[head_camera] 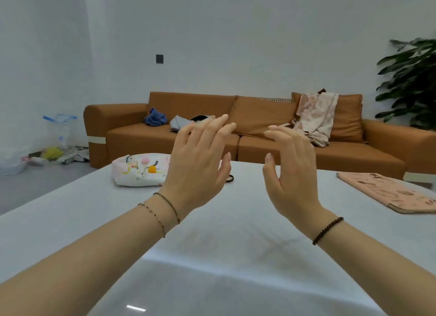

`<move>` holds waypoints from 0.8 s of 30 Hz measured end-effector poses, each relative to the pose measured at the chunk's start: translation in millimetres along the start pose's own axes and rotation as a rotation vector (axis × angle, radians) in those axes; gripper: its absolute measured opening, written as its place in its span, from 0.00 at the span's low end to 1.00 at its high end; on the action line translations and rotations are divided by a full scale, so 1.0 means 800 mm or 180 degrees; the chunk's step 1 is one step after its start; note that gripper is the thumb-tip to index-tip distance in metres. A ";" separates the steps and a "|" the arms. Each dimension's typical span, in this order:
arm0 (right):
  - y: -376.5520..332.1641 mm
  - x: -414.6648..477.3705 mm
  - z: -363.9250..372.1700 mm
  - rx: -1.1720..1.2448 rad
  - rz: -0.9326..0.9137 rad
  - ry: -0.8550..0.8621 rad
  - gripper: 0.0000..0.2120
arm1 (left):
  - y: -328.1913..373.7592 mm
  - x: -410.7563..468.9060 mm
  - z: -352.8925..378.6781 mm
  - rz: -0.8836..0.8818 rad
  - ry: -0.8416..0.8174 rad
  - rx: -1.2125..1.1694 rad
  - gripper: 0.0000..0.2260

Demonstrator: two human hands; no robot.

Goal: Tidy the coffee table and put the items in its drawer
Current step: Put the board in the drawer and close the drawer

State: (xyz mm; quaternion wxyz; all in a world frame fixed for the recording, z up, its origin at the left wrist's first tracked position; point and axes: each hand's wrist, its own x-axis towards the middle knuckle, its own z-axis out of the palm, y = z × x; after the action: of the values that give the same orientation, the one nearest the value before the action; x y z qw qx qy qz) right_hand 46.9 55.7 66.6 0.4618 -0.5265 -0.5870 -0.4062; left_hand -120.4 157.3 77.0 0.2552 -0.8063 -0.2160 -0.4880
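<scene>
Pouch [139, 170]: white fabric, pastel print, lying on far-left part of glossy white surface [224, 256], near its far edge.
Hair tie [230, 179]: dark loop, flat on surface, right of pouch, mostly hidden behind left hand.
Notebook [391, 195]: pink cover w/ brown drawings, flat, far right of pouch, well apart, at surface's right edge.
Left hand [198, 164]: held above surface, back to camera, just right of pouch, overlapping pouch's right end in view. Fingers [213, 136] straight, slightly spread, holding nothing. 2 thin bracelets [162, 212] at wrist.
Right hand [292, 167]: held above surface, further right of pouch, apart from left hand. Fingers [286, 136] relaxed, lightly bent, close together, holding nothing. Dark bead bracelet [328, 230] at wrist.
Sofa [132, 138]: brown, behind pouch, against white wall. On it: blue cloth [154, 117], grey item [179, 123] (kind unclear), pink-white patterned cloth [316, 117] draped over back cushion.
Plant [410, 84]: far right of pouch, beside sofa.
Clear bags [59, 131] + misc. clutter: on floor, left of pouch, by wall.
</scene>
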 end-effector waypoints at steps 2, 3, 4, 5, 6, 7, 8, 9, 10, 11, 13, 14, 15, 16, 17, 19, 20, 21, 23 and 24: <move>0.020 0.021 0.011 0.0016 -0.0014 -0.0070 0.18 | -0.006 0.023 0.016 -0.0215 -0.0030 0.0035 0.26; 0.027 0.034 0.017 0.0013 -0.0068 -0.0092 0.18 | -0.008 0.035 0.023 -0.0288 -0.0057 0.0075 0.27; 0.030 0.040 0.020 -0.0007 -0.0129 -0.0130 0.18 | -0.007 0.042 0.029 -0.0376 -0.0058 0.0091 0.29; 0.034 0.054 0.028 -0.0024 -0.0233 -0.0158 0.19 | -0.011 0.054 0.036 -0.0419 -0.0040 0.0119 0.29; 0.036 0.068 0.032 -0.0064 -0.0344 -0.0183 0.20 | -0.014 0.067 0.041 -0.0437 -0.0033 0.0146 0.30; 0.037 0.084 0.035 -0.0134 -0.0466 -0.0188 0.21 | -0.018 0.081 0.046 -0.0457 -0.0001 0.0207 0.30; 0.041 0.111 0.042 -0.0182 -0.0540 -0.0192 0.22 | -0.028 0.103 0.050 -0.0502 0.0002 0.0252 0.30; 0.036 0.124 0.042 -0.0271 -0.0587 -0.0154 0.23 | -0.031 0.114 0.047 -0.0519 0.0044 0.0310 0.31; 0.035 0.146 0.046 -0.0347 -0.0585 -0.0093 0.24 | -0.041 0.132 0.047 -0.0531 0.0080 0.0382 0.31; 0.034 0.169 0.049 -0.0398 -0.0542 -0.0077 0.25 | -0.050 0.151 0.044 -0.0527 0.0101 0.0418 0.31; 0.031 0.216 0.054 -0.0455 -0.0503 -0.0063 0.26 | -0.071 0.193 0.035 -0.0529 0.0130 0.0475 0.31; 0.032 0.246 0.056 -0.0449 -0.0465 -0.0076 0.26 | -0.082 0.220 0.028 -0.0536 0.0111 0.0484 0.31; 0.028 0.264 0.057 -0.0422 -0.0423 -0.0083 0.27 | -0.088 0.234 0.020 -0.0537 0.0112 0.0486 0.32; 0.027 0.293 0.055 -0.0386 -0.0378 -0.0105 0.27 | -0.096 0.258 0.010 -0.0511 0.0095 0.0506 0.32; 0.026 0.329 0.050 -0.0319 -0.0299 -0.0145 0.27 | -0.106 0.289 -0.001 -0.0475 0.0053 0.0447 0.32; 0.023 0.393 0.036 -0.0283 -0.0256 -0.0167 0.28 | -0.121 0.344 -0.026 -0.0387 0.0031 0.0377 0.32; 0.022 0.426 0.027 -0.0282 -0.0238 -0.0200 0.28 | -0.127 0.374 -0.040 -0.0380 0.0031 0.0380 0.32; 0.021 0.458 0.017 -0.0284 -0.0222 -0.0228 0.28 | -0.132 0.403 -0.054 -0.0378 0.0050 0.0359 0.32; 0.017 0.532 -0.010 -0.0289 -0.0182 -0.0285 0.27 | -0.143 0.475 -0.089 -0.0415 0.0035 0.0312 0.31; 0.016 0.569 -0.025 -0.0328 -0.0176 -0.0309 0.27 | -0.150 0.512 -0.107 -0.0374 -0.0001 0.0231 0.31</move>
State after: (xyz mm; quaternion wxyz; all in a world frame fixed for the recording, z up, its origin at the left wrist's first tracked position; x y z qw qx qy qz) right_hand 53.3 148.7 513.2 0.3937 -0.5522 -0.6013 -0.4226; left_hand -73.8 238.1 502.0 0.2551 -0.7825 -0.2805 -0.4939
